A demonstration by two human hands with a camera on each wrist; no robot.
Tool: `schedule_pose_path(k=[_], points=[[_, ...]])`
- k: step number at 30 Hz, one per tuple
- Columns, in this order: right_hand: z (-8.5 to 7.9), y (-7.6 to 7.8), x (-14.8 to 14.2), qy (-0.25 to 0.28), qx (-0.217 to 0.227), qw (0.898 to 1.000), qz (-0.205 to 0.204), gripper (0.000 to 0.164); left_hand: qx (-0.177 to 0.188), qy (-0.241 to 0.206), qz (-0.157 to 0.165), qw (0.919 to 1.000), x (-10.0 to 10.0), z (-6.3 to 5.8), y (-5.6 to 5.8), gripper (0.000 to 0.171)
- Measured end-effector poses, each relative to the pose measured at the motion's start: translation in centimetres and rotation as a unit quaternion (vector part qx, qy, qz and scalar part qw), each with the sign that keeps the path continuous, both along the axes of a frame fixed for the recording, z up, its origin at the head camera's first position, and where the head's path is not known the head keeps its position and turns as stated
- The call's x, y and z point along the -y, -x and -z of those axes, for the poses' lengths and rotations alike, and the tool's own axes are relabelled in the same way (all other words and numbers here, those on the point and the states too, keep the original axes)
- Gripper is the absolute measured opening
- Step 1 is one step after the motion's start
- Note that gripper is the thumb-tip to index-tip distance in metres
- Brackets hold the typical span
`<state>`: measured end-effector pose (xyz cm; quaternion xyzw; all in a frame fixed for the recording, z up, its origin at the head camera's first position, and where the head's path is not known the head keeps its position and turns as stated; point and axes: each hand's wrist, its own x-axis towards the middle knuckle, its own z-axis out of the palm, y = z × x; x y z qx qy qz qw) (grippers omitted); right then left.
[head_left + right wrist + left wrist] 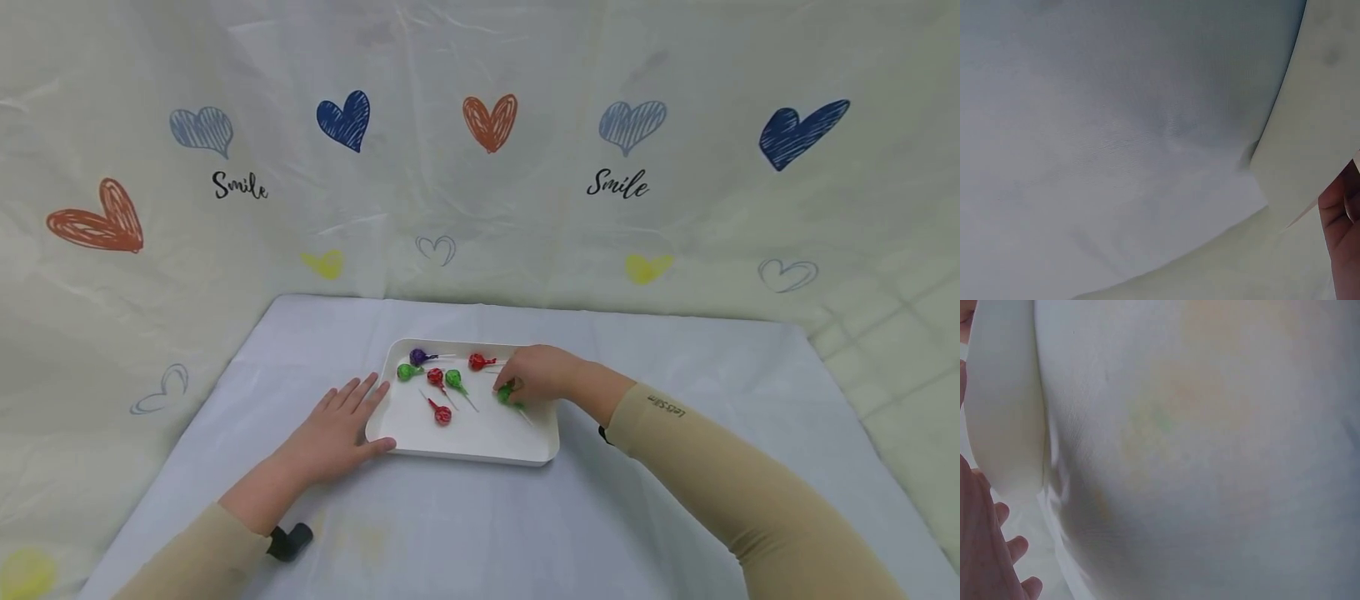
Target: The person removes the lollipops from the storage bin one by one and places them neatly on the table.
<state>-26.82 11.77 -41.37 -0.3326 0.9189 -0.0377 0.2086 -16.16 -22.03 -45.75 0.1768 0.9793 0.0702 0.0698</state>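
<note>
A white tray [480,443] holds several wrapped lollipops. In the head view my right hand [542,371] reaches over the tray's right side, thumb and fingers pinching a green lollipop [506,395] whose white stick points to the lower right. My left hand [333,433] lies with fingers spread at the tray's left edge, its thumb by the near corner. On the tray's left half are a purple lollipop [417,357], two green ones and two red ones; another red lollipop [477,362] lies at the back, left of my right hand. Each wrist view catches only part of its hand at the border.
A white cloth [480,533] covers the table under the tray. Behind it hangs a pale curtain [480,208] printed with hearts and "Smile". A dark wrist device [291,542] sits below my left sleeve.
</note>
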Motion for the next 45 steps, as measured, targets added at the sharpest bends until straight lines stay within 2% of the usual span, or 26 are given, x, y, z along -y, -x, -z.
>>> schedule_pose_path(k=[10,19,31,38,45], points=[[-0.1,-0.1,-0.4,-0.006,-0.035,0.999,-0.022,0.024,-0.014,-0.001,0.008,0.9999,0.1,0.0,0.0,0.100],[-0.5,-0.1,-1.0,0.033,0.000,0.998,0.051,0.025,-0.014,0.005,0.015,0.9998,-0.2,-0.1,0.1,0.100],[-1.8,-0.5,-2.7,0.102,0.000,0.990,0.095,0.032,-0.005,0.023,0.013,0.9996,-0.3,-0.5,0.3,0.100],[-2.1,-0.8,-5.0,0.133,-0.003,0.984,0.122,0.032,0.000,0.017,0.011,0.9998,-0.4,-0.5,0.1,0.099],[-2.7,-1.3,-8.6,0.157,-0.011,0.973,0.166,0.033,-0.006,0.017,0.018,0.9997,-0.5,-0.7,0.1,0.098]])
